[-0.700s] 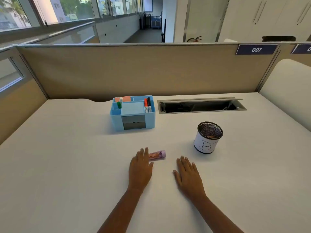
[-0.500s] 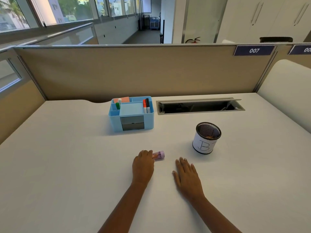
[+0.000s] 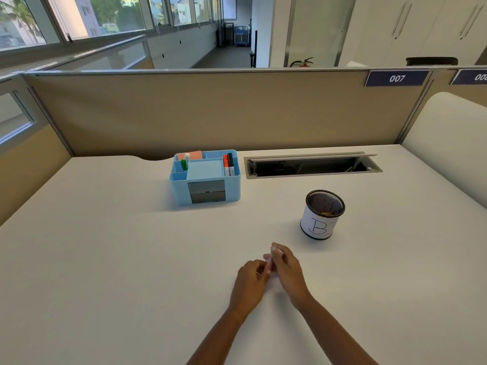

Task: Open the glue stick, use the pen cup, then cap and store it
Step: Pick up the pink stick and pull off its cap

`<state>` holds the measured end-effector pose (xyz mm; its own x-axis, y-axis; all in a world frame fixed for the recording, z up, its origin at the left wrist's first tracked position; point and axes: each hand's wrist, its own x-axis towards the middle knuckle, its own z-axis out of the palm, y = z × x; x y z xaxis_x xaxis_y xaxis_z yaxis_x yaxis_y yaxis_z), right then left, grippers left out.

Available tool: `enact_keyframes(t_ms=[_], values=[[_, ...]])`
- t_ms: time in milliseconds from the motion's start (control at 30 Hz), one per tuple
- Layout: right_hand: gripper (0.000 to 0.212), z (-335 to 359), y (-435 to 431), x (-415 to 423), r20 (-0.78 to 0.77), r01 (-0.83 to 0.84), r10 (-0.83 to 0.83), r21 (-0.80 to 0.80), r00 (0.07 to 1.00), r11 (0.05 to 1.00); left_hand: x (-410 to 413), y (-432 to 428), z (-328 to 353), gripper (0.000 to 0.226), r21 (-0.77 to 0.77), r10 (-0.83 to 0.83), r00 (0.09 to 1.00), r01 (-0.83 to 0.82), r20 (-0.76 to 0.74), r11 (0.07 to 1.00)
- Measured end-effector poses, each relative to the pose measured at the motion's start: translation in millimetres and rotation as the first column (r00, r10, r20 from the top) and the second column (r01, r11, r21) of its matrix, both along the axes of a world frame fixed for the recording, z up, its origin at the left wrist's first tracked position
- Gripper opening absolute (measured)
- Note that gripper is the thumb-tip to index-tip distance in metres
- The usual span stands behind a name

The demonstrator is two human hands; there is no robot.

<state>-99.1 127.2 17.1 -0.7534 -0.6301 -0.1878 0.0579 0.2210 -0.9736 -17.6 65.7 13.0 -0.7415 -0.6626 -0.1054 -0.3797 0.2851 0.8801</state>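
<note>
Small pink glue stick (image 3: 269, 262), plastic, cylindrical: held up off the white counter (image 3: 105, 259) between both hands, mostly hidden by the fingers. Only a pale pink sliver shows between them, so which end carries the cap cannot be told.

Progress, as judged: very early. The stick is picked up and both hands are set on it, which reads as the start of the uncapping step. No separate cap is visible, so the stick is probably not open yet. Left to do: pull the cap, use the pen cup, recap, store.

Left hand (image 3: 250, 281): fingers curled in, closed around the nearer end of the stick. Right hand (image 3: 286, 270): fingers pinched together on the farther end, thumb side turned toward the left hand. The two hands touch or nearly touch over the stick; no open gap between them.

Black wire-mesh pen cup (image 3: 323, 214), wrapped in white paper lettered "B": upright, beyond the right hand and off to its right, apart from it. Something small and brownish lies inside; not identifiable.

Light blue plastic desk organiser (image 3: 205, 177), holding markers: well beyond the left hand, further back on the counter. Untouched.
</note>
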Motion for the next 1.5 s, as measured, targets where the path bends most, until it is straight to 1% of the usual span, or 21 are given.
enact_keyframes(t_ms=[67, 100, 200, 300, 367, 433, 500, 533, 600, 667, 800, 900, 1067, 1267, 1367, 1467, 1500], values=[[0.018, 5, -1, 2, 0.190, 0.036, -0.020, -0.078, 0.982, 0.996, -2, 6, -2, 0.024, 0.055, 0.009, 1.000, -0.008, -0.015, 0.998], [0.022, 5, -1, 3, 0.241, 0.049, -0.027, -0.089, 0.970, 0.995, -3, 8, -2, 0.024, 0.088, 0.028, 0.999, -0.026, -0.028, 0.996], [0.030, 3, 0, 7, 0.277, 0.013, 0.008, -0.075, 0.961, 0.997, -1, 10, 2, 0.024, 0.187, 0.062, 0.996, -0.048, -0.070, 0.981], [0.025, 3, 3, 11, 0.271, 0.002, 0.025, -0.097, 0.962, 0.995, 5, 7, 6, 0.021, 0.167, 0.068, 0.996, -0.057, -0.055, 0.984], [0.019, 5, 5, 12, 0.209, 0.040, -0.017, -0.106, 0.978, 0.994, 8, -1, 8, 0.019, 0.146, 0.112, 0.993, -0.107, -0.025, 0.983], [0.015, 3, 5, 13, 0.107, 0.082, -0.073, -0.088, 0.992, 0.993, 9, -10, 15, 0.016, 0.166, 0.166, 0.985, -0.158, -0.037, 0.973], [0.015, 1, 7, 15, 0.007, 0.099, -0.098, -0.066, 0.995, 0.993, 7, -14, 26, 0.017, 0.191, 0.164, 0.985, -0.151, -0.058, 0.970], [0.015, -1, 8, 17, -0.053, 0.091, -0.094, -0.052, 0.994, 0.994, 5, -15, 31, 0.021, 0.204, 0.143, 0.988, -0.128, -0.059, 0.971], [0.013, -2, 10, 20, -0.198, 0.052, -0.053, -0.008, 0.979, 0.999, 1, -14, 41, 0.030, 0.215, 0.089, 0.995, -0.079, -0.037, 0.973], [0.013, -1, 11, 24, -0.308, 0.013, -0.005, 0.024, 0.951, 1.000, -3, -12, 47, 0.033, 0.190, 0.047, 0.999, -0.045, -0.008, 0.981], [0.008, 1, 13, 27, -0.421, -0.029, 0.067, 0.096, 0.905, 0.995, -8, -7, 48, 0.028, 0.058, 0.030, 0.999, -0.033, 0.039, 0.998], [0.018, 3, 14, 26, -0.481, -0.051, 0.119, 0.151, 0.868, 0.987, -9, -4, 47, 0.026, 0.002, 0.061, 0.997, -0.061, 0.052, 0.998], [0.026, 3, 13, 24, -0.538, -0.049, 0.143, 0.185, 0.831, 0.982, -10, -5, 48, 0.024, -0.017, 0.089, 0.995, -0.088, 0.038, 0.996], [0.025, 1, 12, 21, -0.553, -0.056, 0.145, 0.174, 0.821, 0.983, -11, -7, 46, 0.022, -0.035, 0.093, 0.995, -0.092, 0.029, 0.995], [0.018, 1, 10, 18, -0.527, -0.081, 0.154, 0.160, 0.835, 0.984, -12, -9, 48, 0.024, -0.028, 0.119, 0.993, -0.119, 0.006, 0.993], [0.007, -3, 10, 16, -0.469, -0.115, 0.167, 0.137, 0.867, 0.984, -13, -13, 54, 0.024, 0.031, 0.187, 0.980, -0.185, -0.070, 0.982], [0.011, -4, 11, 15, -0.445, -0.125, 0.170, 0.129, 0.880, 0.984, -13, -14, 55, 0.024, 0.013, 0.206, 0.974, -0.206, -0.096, 0.979]])
